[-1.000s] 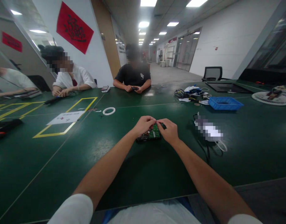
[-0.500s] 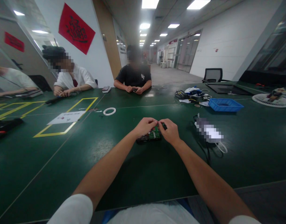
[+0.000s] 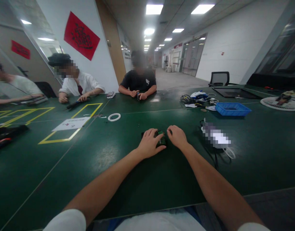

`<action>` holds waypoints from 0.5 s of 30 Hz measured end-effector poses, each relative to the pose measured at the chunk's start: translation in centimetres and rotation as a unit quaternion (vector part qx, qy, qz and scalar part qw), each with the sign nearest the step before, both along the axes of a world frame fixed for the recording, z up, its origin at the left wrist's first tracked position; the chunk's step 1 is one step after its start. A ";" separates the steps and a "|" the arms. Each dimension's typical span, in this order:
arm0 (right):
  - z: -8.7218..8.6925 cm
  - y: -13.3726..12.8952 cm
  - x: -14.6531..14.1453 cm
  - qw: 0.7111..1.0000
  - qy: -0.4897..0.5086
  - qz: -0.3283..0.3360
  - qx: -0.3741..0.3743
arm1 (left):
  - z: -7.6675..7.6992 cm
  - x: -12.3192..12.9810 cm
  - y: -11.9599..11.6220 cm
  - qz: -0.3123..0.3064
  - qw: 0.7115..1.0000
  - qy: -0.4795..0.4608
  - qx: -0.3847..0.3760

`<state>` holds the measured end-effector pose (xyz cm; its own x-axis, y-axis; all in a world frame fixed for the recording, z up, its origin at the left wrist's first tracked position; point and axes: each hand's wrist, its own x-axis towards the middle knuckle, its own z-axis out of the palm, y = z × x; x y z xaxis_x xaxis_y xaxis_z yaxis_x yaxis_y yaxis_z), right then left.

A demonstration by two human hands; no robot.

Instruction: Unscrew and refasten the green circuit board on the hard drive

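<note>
A small dark device with an exposed green circuit board (image 3: 163, 140) lies on the green table in front of me. My left hand (image 3: 150, 142) spans it from above, fingers over its far side and the thumb along its near edge, hiding much of it. Just right of the device is my right hand (image 3: 176, 136), its fingers curled in and thumb and forefinger close together. What those fingers hold, if anything, is too small or hidden to make out.
A blue tray (image 3: 232, 109) stands at the right, beside a pile of cables (image 3: 186, 98). Nearer lies a partly blurred white item (image 3: 219, 139) with cords. A white ring (image 3: 114, 117) and a paper sheet (image 3: 70, 124) lie left. Several people sit across the table.
My hands have come apart from their pinch above the board. The left has spread over the device; the right has drawn slightly right, and the black piece near its fingers no longer shows.
</note>
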<state>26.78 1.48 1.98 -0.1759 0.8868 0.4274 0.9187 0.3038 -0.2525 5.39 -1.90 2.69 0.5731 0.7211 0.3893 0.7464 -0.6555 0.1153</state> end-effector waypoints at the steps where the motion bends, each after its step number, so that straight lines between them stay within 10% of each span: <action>1: -0.1 0.1 -0.1 1.000 0.001 0.006 -0.005 | -0.3 -0.2 0.0 0.001 1.000 0.013 0.009; 15: 0.2 0.3 -0.1 0.998 0.012 0.064 -0.006 | -1.0 -1.5 1.4 -0.064 0.997 0.051 -0.015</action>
<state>26.72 1.80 2.17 -0.2780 0.8626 0.4226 0.8659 0.4155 -0.2786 3.88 -0.50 1.65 0.6969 0.6499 0.3033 0.6658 -0.7435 0.0634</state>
